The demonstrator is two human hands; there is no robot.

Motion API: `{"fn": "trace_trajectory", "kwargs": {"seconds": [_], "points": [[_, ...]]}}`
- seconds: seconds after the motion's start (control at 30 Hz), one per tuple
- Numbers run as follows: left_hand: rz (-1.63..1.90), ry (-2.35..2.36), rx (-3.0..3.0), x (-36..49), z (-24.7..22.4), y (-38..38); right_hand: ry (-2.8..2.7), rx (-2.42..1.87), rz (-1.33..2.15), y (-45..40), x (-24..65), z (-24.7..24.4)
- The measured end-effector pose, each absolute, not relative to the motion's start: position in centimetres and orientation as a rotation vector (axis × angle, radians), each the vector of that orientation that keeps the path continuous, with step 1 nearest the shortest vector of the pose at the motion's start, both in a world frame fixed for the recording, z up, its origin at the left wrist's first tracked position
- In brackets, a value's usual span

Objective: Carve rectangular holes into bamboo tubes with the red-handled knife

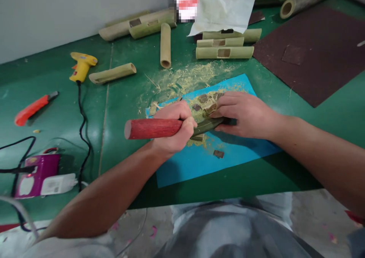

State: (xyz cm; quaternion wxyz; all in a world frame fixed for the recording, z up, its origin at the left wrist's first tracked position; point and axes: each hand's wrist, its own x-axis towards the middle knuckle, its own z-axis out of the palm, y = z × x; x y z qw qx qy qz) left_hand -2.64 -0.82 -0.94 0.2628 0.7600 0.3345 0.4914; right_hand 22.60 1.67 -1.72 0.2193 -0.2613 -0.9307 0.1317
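My left hand (176,130) is wrapped round a tool with a thick red wooden handle (154,129). Its working end is hidden behind my fingers. A dark green bamboo piece (207,126) runs between my hands, and my right hand (242,111) is closed on its right end. Beneath them lies a blue sheet (182,166), partly covered with pale shavings and brown offcuts. One small dark offcut (219,154) sits apart on the sheet's near side.
Cut bamboo pieces (225,52) lie at the back beside a white paper (225,9). At left are a yellow glue gun (82,66) with its cord, an orange utility knife (32,109) and a purple power strip (42,174). A dark brown sheet (316,56) covers the right.
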Motion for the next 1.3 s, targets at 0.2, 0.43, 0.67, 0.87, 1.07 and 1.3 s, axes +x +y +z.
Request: {"fn": "trace_trajectory", "kwargs": {"seconds": [0.2,0.43,0.67,0.87,1.07,1.3], "points": [[1.353,0.92,2.074,-3.0,-1.4,-1.0,-2.563,-0.726,0.379,1.7,22.6,-1.8],[1.322,0.894,2.087,-2.9,-1.1,-1.0,-2.569,-0.739,0.397,1.6,22.7,-1.6],[1.24,0.867,2.136,-2.7,-0.4,-0.9,-2.593,-0.802,0.425,1.6,22.7,-1.5],[1.275,0.833,2.103,-2.7,-0.7,-0.8,-2.605,-0.804,0.42,1.6,22.6,-1.3],[1.307,0.928,2.076,-2.8,-1.2,-1.0,-2.576,-0.858,0.489,1.5,22.5,-1.2],[1.307,0.858,2.079,-2.6,-0.9,-0.9,-2.598,-0.85,0.487,1.5,22.6,-1.3]]}}
